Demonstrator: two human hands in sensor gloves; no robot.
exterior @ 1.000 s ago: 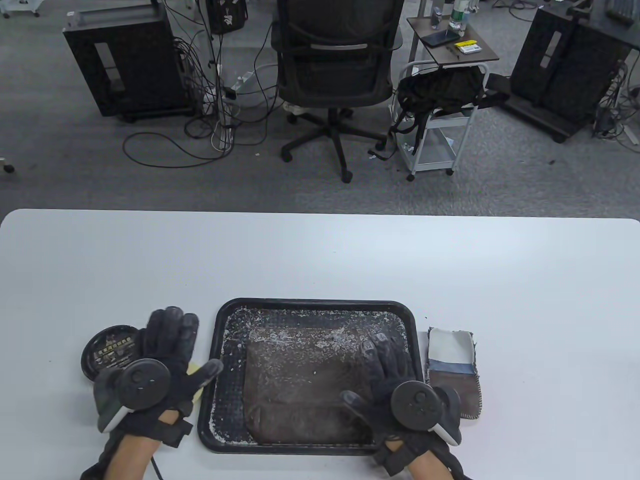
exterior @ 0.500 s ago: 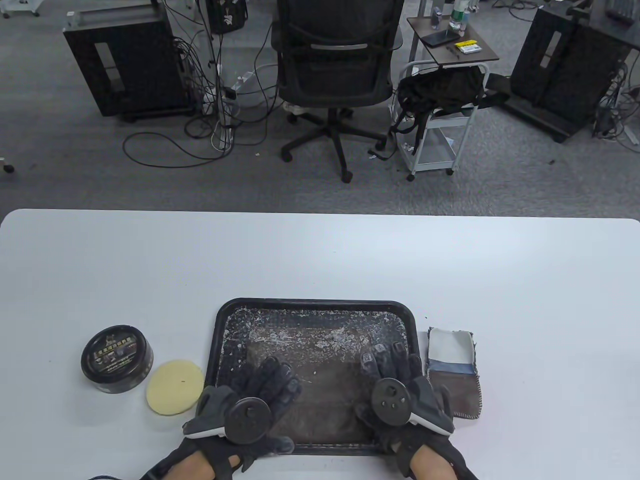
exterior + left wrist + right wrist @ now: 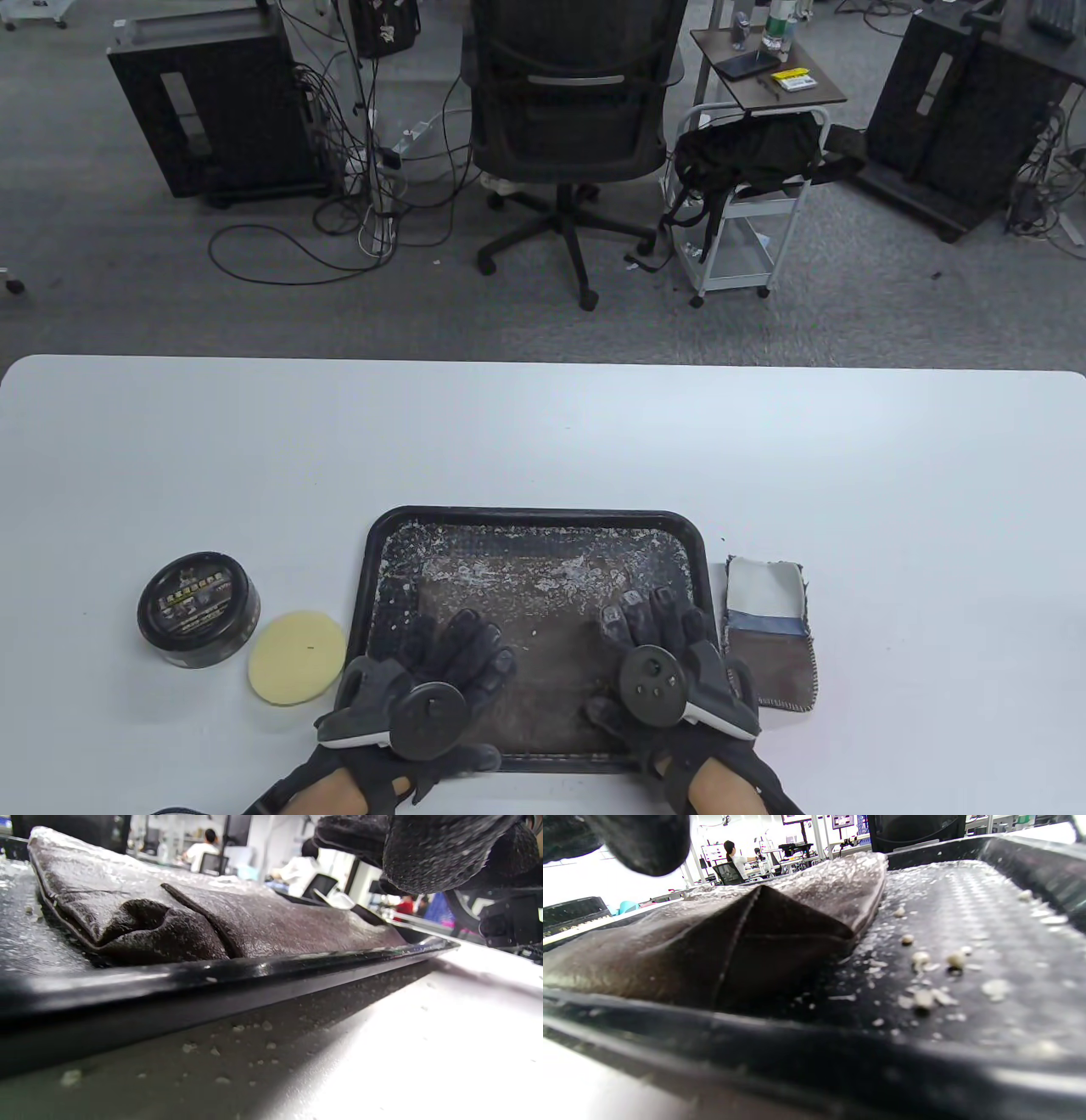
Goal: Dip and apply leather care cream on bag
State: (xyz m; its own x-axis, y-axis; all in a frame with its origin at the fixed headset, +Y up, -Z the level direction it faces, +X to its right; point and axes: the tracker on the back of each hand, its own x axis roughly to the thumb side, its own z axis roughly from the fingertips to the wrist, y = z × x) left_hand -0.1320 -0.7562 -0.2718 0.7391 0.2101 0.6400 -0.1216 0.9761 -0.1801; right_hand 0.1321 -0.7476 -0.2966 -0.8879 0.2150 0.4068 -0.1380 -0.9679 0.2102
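Both hands, left hand [image 3: 441, 679] and right hand [image 3: 670, 662], rest spread on the cream-flecked leather bag [image 3: 543, 628]; tin [image 3: 198, 608] lidded and applicator pad [image 3: 295, 657] idle leftward—dipping seemingly still ahead.

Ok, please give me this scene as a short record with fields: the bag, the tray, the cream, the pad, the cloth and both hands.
bag: brown, flat in the tray, white flecks on it
tray: black, on the table
tin: black, lid on, left of tray
pad: yellow, between tin and tray
cloth: folded, right of tray
left hand: over the bag, holds nothing
right hand: over the bag, holds nothing
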